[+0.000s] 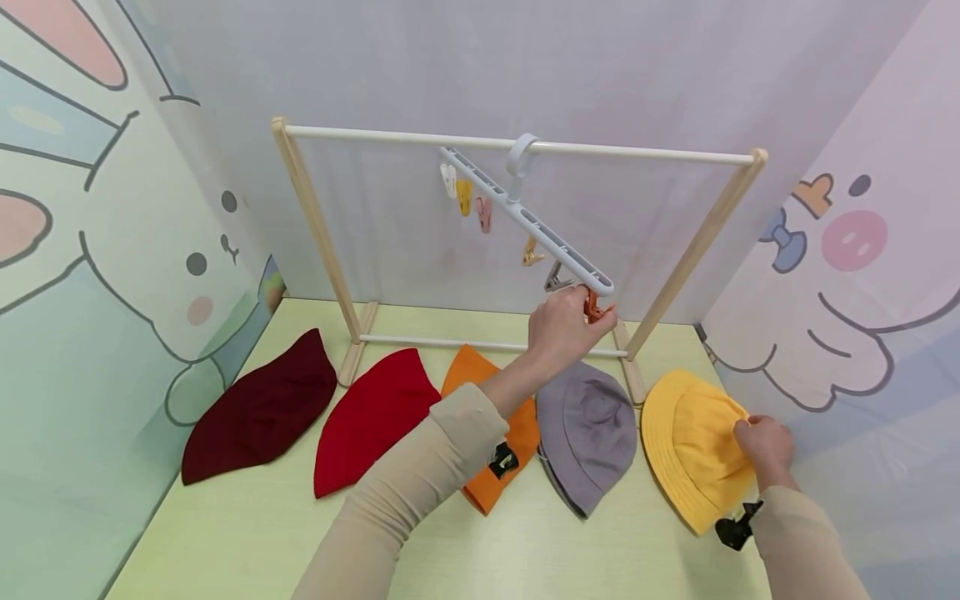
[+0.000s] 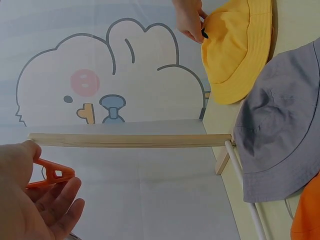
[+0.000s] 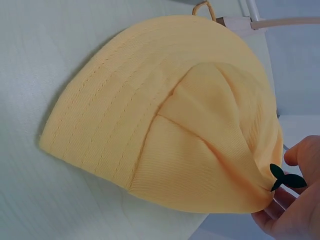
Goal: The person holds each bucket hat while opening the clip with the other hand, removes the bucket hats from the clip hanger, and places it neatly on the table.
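Observation:
My left hand (image 1: 561, 329) pinches an orange clothespin (image 2: 57, 172) between thumb and fingers. The clothespin hangs at the near right end of a pale grey-blue clip hanger (image 1: 551, 237). Down at the right, my right hand (image 1: 767, 443) grips the crown of a yellow bucket hat (image 3: 200, 140), fingers curled beneath its tip beside a small green leaf sprout (image 3: 287, 180). The hat's brim faces left. Nearest to it lies a grey bucket hat (image 1: 592, 425), part of which my left forearm does not cover.
A wooden rack (image 1: 686, 250) with a white top bar carries the hanger. White (image 1: 448, 179), yellow (image 1: 464, 197) and pink clothespins (image 1: 484, 214) hang along it, with others nearer. Orange (image 1: 480, 492), red (image 1: 375, 412) and dark maroon hats (image 1: 262, 408) lie leftward on the table.

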The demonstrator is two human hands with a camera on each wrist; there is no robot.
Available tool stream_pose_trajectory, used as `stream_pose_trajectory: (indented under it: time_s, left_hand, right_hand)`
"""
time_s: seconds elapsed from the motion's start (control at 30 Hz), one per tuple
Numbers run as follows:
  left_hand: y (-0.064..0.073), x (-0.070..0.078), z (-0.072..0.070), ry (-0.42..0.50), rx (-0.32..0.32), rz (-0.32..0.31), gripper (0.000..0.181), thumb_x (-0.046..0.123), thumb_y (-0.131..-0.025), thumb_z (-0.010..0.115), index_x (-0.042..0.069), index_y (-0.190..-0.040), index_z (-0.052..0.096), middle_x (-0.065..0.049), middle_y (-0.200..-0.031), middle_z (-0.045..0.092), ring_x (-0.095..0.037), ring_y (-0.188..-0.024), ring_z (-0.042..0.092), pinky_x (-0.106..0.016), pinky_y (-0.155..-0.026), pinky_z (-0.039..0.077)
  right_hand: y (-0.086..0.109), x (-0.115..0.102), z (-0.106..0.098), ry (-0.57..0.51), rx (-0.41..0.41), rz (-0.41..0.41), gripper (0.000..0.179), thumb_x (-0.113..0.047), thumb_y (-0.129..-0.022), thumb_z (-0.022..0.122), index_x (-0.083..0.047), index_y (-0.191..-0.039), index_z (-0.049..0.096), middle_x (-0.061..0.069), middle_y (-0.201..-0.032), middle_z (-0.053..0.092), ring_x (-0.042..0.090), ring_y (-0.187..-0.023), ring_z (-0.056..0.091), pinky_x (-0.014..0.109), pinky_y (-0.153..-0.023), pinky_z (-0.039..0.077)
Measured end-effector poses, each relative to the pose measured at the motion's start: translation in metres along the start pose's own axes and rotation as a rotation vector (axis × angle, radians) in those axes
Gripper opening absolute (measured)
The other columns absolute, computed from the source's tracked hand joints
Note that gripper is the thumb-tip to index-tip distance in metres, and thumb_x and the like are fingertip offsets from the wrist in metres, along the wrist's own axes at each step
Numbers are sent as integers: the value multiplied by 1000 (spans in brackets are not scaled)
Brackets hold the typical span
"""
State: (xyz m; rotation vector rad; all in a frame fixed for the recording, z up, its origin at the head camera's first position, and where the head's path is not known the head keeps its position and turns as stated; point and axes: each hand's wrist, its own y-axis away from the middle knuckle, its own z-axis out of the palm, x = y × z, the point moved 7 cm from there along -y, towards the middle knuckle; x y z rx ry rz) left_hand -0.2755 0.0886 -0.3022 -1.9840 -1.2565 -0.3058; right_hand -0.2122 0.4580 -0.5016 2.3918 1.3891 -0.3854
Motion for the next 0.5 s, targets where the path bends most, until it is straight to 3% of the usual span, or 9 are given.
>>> stream_pose_trajectory:
  time_s: [0.1, 0.3, 0.5]
  left_hand:
    - [-1, 0, 1, 7, -8, -10, 29, 44, -84, 58, 19, -71, 51, 11, -67, 50, -5, -49, 43, -18, -40, 32]
    - [-3, 1, 2, 1, -23, -15, 29, 45, -84, 58, 19, -73, 53, 10, -69, 54, -5, -51, 46, -18, -41, 32]
    - [-4, 0, 2, -20, -44, -33, 28, 46, -84, 59, 20, -75, 55, 11, -68, 50, -6, -52, 46, -18, -42, 32]
  right_hand:
    - [0, 1, 2, 23, -15, -6, 53, -19, -88, 32, 19, -123, 42, 38, -121, 42, 53, -107, 39, 56, -93, 33]
    - [-1, -2, 3, 66, 29, -8, 52, -20, -89, 31, 17, -124, 42, 38, -120, 43, 53, -107, 39, 57, -91, 33]
    - [-5, -15, 0, 23, 47, -23, 51, -23, -92, 31, 12, -128, 41, 38, -121, 39, 52, -108, 37, 59, -85, 34]
